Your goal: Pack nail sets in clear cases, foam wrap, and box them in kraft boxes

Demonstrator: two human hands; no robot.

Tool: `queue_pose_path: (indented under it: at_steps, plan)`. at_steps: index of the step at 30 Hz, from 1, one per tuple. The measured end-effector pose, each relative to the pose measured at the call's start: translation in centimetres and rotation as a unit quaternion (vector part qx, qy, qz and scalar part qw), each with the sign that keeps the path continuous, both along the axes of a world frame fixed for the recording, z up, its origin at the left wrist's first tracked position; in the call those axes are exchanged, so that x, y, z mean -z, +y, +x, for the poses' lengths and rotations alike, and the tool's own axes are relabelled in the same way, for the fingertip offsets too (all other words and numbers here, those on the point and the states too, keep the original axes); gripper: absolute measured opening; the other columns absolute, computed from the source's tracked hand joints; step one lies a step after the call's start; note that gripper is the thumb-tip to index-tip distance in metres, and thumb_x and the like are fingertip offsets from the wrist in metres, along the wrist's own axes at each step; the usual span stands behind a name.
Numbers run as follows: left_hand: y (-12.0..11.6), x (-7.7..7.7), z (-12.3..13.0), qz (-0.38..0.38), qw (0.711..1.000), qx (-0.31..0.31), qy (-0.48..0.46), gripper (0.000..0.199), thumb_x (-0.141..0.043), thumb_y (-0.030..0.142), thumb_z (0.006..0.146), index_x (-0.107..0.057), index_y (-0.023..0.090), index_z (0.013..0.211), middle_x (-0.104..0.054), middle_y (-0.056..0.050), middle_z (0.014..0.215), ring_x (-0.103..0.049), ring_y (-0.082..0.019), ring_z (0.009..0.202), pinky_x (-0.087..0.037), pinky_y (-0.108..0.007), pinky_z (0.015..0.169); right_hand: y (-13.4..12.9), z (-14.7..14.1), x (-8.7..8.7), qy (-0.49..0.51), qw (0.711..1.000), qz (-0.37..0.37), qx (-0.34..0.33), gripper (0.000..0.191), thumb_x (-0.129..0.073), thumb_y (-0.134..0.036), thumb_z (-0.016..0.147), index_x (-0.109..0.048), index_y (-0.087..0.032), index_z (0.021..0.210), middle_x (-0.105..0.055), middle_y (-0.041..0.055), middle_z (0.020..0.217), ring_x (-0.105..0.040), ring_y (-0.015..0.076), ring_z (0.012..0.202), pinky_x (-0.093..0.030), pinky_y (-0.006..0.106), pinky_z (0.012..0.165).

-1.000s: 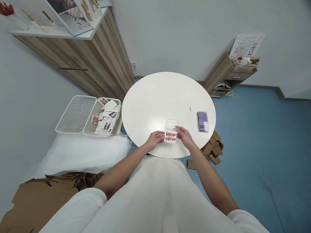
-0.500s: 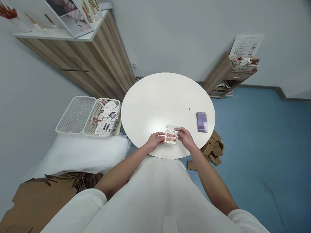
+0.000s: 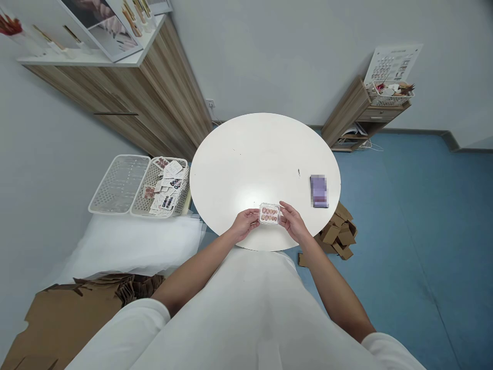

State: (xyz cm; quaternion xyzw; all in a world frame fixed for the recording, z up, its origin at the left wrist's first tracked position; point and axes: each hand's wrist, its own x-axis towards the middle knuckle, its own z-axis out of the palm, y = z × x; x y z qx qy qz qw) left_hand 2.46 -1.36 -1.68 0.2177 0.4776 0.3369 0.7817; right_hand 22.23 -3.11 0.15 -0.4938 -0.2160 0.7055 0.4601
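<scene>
Between my hands, over the near edge of the round white table (image 3: 262,154), is a small clear plastic box of press-on nails (image 3: 269,214). Its lid is down, and two rows of pinkish-red nails show through it. My left hand (image 3: 245,224) pinches the box's left side between thumb and fingers. At the right side my right hand (image 3: 291,222) grips the edge, its index finger stretched out along the upper corner. A purple, pixelated pack (image 3: 319,191) lies on the table to the right of my hands.
Left of the table stand a white basket (image 3: 182,198) full of printed nail cards and another basket (image 3: 110,177) with clear pieces. Flattened cardboard (image 3: 73,324) lies at lower left. Small brown boxes (image 3: 339,231) sit below the table's right edge. A wooden cabinet (image 3: 162,87) stands behind left.
The clear lid, raised along the far side before, is now down over the nails. My right fingers have moved from the lid to the box's right edge.
</scene>
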Motion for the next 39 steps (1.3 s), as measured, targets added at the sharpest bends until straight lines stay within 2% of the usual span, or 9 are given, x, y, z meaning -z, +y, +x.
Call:
queue_pose_path:
  at_steps: [8,15,20,23,25,29,32,36,39]
  plan:
    - [-0.4,0.0,0.7,0.003,1.000,-0.020,0.002,0.033,-0.074,0.027,0.062,-0.059,0.015,0.088,-0.062,-0.005,0.086,-0.058,-0.010,0.074,-0.046,-0.027,0.072,-2.0,-0.3,0.4,-0.061,0.997,-0.033,-0.018,0.046,-0.066,-0.043,0.068,-0.054,-0.025,0.108,-0.066,0.0028,0.087,-0.065,0.0175,0.079,-0.052,0.037,0.078]
    - [-0.8,0.1,1.4,0.009,1.000,-0.015,0.012,0.030,-0.069,0.033,0.067,-0.061,0.015,0.089,-0.062,-0.005,0.083,-0.058,-0.011,0.073,-0.047,-0.028,0.071,-1.9,0.1,0.9,-0.091,0.995,-0.028,-0.001,0.045,-0.070,-0.037,0.063,-0.056,-0.024,0.103,-0.065,0.0022,0.086,-0.062,0.0160,0.077,-0.053,0.035,0.074]
    - [-0.9,-0.3,2.0,0.059,0.990,0.056,0.117,0.040,-0.066,0.043,0.068,-0.061,0.017,0.098,-0.065,-0.007,0.087,-0.060,-0.016,0.080,-0.046,-0.032,0.075,-2.0,0.8,0.9,-0.105,0.994,-0.026,0.013,0.047,-0.071,-0.037,0.060,-0.056,-0.022,0.102,-0.065,0.0022,0.085,-0.061,0.0156,0.078,-0.053,0.033,0.072]
    - [-1.2,-0.3,2.6,0.095,0.976,0.115,0.161,0.039,-0.067,0.045,0.066,-0.064,0.016,0.091,-0.066,-0.007,0.082,-0.061,-0.017,0.077,-0.044,-0.032,0.076,-2.1,1.3,0.9,-0.111,0.993,-0.025,0.014,0.047,-0.071,-0.037,0.060,-0.056,-0.022,0.102,-0.064,0.0015,0.082,-0.061,0.0161,0.079,-0.052,0.034,0.072]
    - [-1.4,-0.1,3.0,0.113,0.971,0.126,0.167,0.036,-0.067,0.046,0.066,-0.066,0.015,0.085,-0.066,-0.007,0.078,-0.061,-0.017,0.074,-0.044,-0.032,0.076,-2.0,1.6,0.9,-0.121,0.992,-0.020,0.015,0.047,-0.071,-0.037,0.060,-0.055,-0.022,0.102,-0.063,0.0006,0.080,-0.061,0.0163,0.078,-0.052,0.033,0.071]
    - [-1.7,0.4,3.7,0.132,0.967,0.111,0.190,0.034,-0.066,0.046,0.066,-0.066,0.015,0.079,-0.064,-0.004,0.068,-0.059,-0.016,0.066,-0.044,-0.031,0.073,-1.7,2.1,1.2,-0.150,0.989,-0.006,-0.004,0.048,-0.070,-0.037,0.060,-0.054,-0.022,0.103,-0.062,0.0001,0.077,-0.060,0.0163,0.077,-0.051,0.033,0.068]
    - [-1.9,0.6,4.0,0.126,0.968,0.085,0.199,0.033,-0.066,0.046,0.066,-0.065,0.015,0.079,-0.064,-0.004,0.068,-0.058,-0.015,0.065,-0.044,-0.030,0.072,-1.3,2.1,1.6,-0.162,0.986,0.001,-0.023,0.052,-0.068,-0.039,0.061,-0.052,-0.022,0.108,-0.061,0.0005,0.080,-0.060,0.0166,0.079,-0.051,0.033,0.069]
    - [-2.3,0.7,3.8,0.128,0.968,0.034,0.214,0.045,-0.063,0.042,0.070,-0.058,0.016,0.106,-0.065,-0.004,0.074,-0.060,-0.016,0.072,-0.043,-0.032,0.080,-0.7,1.5,2.0,-0.187,0.981,0.017,-0.042,0.062,-0.066,-0.041,0.064,-0.043,-0.024,0.119,-0.060,0.0009,0.084,-0.060,0.0164,0.078,-0.051,0.034,0.070]
    - [-2.6,0.3,3.0,0.137,0.963,-0.004,0.234,0.053,-0.063,0.038,0.072,-0.049,0.020,0.120,-0.063,-0.008,0.095,-0.059,-0.017,0.084,-0.043,-0.033,0.083,-0.3,0.8,2.2,-0.195,0.978,0.036,-0.058,0.061,-0.063,-0.041,0.067,-0.040,-0.024,0.120,-0.059,0.0029,0.089,-0.061,0.0169,0.079,-0.051,0.034,0.071]
